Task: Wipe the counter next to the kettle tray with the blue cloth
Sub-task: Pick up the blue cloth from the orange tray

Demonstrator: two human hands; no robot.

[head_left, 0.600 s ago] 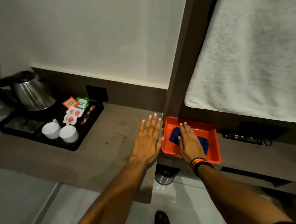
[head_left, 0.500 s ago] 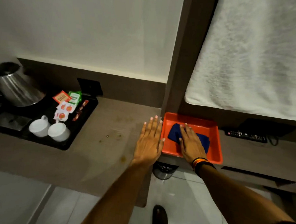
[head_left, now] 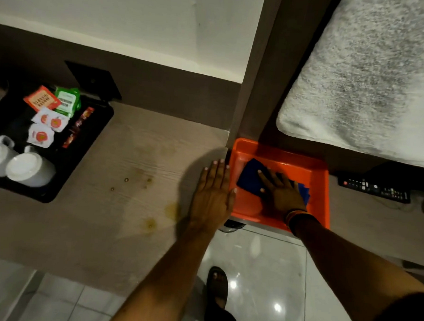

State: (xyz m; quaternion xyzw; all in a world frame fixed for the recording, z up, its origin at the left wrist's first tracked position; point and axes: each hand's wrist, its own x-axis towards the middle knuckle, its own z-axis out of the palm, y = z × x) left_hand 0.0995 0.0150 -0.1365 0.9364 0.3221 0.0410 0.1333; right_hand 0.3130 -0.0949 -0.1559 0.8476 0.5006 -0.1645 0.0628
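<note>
Blue cloth [head_left: 249, 178] lies in the orange tray [head_left: 318, 190], just past the desk's [head_left: 119, 229] right edge. The right hand [head_left: 281, 193] rests flat on it, grip open, fingers spread. The left hand [head_left: 212, 197] lies flat and open at that edge. Stains [head_left: 150, 223] dot the bare stretch between it and the black kettle tray [head_left: 89, 139].

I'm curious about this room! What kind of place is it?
Probably a hotel room. A black tray holds two white cups and drink sachets, a TV remote lies on the shelf, and a white towel hangs above.
</note>
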